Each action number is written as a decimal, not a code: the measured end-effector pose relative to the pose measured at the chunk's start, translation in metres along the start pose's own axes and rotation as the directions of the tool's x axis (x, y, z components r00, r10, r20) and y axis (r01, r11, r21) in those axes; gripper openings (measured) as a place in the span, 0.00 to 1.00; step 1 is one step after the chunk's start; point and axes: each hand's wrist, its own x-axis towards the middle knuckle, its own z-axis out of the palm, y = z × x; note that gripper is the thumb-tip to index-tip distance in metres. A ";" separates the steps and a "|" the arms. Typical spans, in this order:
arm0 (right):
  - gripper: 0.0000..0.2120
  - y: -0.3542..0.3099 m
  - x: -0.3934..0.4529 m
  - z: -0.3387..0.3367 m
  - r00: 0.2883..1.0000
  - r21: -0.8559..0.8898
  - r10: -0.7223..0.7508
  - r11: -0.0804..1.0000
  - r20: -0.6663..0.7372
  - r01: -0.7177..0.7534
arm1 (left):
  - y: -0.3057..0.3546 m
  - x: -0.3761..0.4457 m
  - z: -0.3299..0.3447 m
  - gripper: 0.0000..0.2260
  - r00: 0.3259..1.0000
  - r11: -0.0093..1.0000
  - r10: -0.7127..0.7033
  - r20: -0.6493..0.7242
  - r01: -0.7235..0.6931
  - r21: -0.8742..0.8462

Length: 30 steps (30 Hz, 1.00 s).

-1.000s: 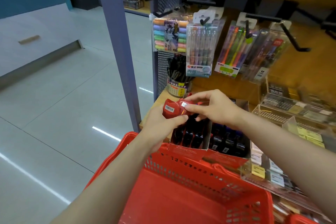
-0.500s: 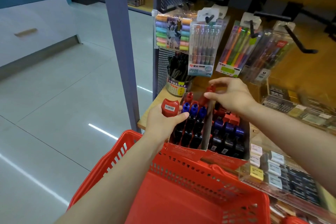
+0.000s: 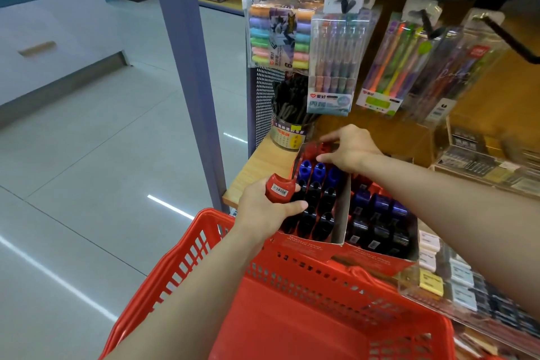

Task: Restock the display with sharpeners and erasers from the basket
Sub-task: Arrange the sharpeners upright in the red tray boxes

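Note:
A red sharpener (image 3: 277, 188) with a barcode label sits in my left hand (image 3: 267, 209), held just left of the red display box (image 3: 301, 247). That box holds rows of blue sharpeners (image 3: 318, 171) and black ones. My right hand (image 3: 350, 149) reaches over the box's back row, fingertips pinching a second red sharpener (image 3: 323, 149) down among the red ones there. A second box (image 3: 380, 219) of blue and black sharpeners stands to the right. The red basket (image 3: 292, 286) is below my arms. Erasers (image 3: 432, 280) lie in a clear tray at the right.
Pen and highlighter packs (image 3: 330, 61) hang on hooks above the wooden shelf (image 3: 260, 166). A cup of black pens (image 3: 289, 123) stands behind the boxes. A purple post (image 3: 187, 67) rises left of the shelf. Tiled floor lies to the left.
My right hand took one red sharpener away from my left hand, carried it to the back row of the box and lowered it there. My left hand stayed beside the box.

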 end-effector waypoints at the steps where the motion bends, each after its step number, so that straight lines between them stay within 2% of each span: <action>1: 0.24 0.000 0.000 -0.001 1.000 -0.011 -0.008 1.000 0.012 0.008 | 0.000 0.001 0.000 0.16 1.000 1.000 0.001 0.001 -0.001 -0.007; 8: 0.22 -0.003 0.002 0.005 0.999 -0.019 0.043 0.999 0.000 -0.043 | 0.001 -0.003 -0.001 0.16 1.000 1.000 0.025 0.008 -0.025 0.019; 10: 0.21 -0.007 0.000 0.002 0.998 -0.056 0.034 0.998 0.046 -0.031 | 0.005 -0.005 -0.002 0.16 0.999 0.999 0.038 0.005 -0.039 0.025; 12: 0.23 -0.007 -0.008 -0.007 0.999 -0.064 -0.008 0.998 0.033 0.010 | 0.014 -0.007 -0.004 0.14 0.996 0.996 0.086 -0.029 -0.085 0.029; 14: 0.19 -0.003 -0.024 -0.018 0.996 0.055 -0.084 0.995 -0.044 0.086 | 0.022 -0.008 -0.005 0.14 0.987 0.988 0.152 -0.058 -0.152 0.007; 15: 0.16 -0.002 -0.035 -0.024 0.993 0.190 -0.111 0.975 -0.045 0.118 | 0.026 -0.010 -0.005 0.14 0.982 0.983 0.181 -0.050 -0.182 0.001; 17: 0.12 -0.006 -0.059 -0.033 0.986 0.476 -0.139 0.876 0.088 0.081 | 0.031 -0.012 -0.001 0.17 0.973 0.972 0.232 0.004 -0.232 0.037; 18: 0.12 -0.008 -0.070 -0.036 0.975 0.530 -0.169 0.845 0.141 0.070 | 0.030 -0.013 0.003 0.19 0.966 0.964 0.257 0.040 -0.259 0.061; 20: 0.11 -0.013 -0.080 -0.039 0.956 0.531 -0.237 0.840 0.174 0.112 | 0.026 -0.013 0.010 0.20 0.956 0.954 0.274 0.106 -0.284 0.094; 22: 0.13 -0.016 -0.084 -0.044 0.949 0.505 -0.265 0.850 0.168 0.148 | 0.026 -0.015 0.017 0.18 0.949 0.956 0.260 0.179 -0.278 0.088; 27: 0.13 -0.011 -0.082 -0.052 0.969 0.392 -0.202 0.910 0.141 0.132 | 0.033 -0.021 0.026 0.17 0.925 0.916 0.304 0.229 -0.350 0.195; 30: 0.15 -0.005 -0.072 -0.060 0.981 0.298 -0.162 0.947 0.108 0.123 | 0.030 -0.019 0.026 0.23 0.922 0.902 0.297 0.250 -0.357 0.244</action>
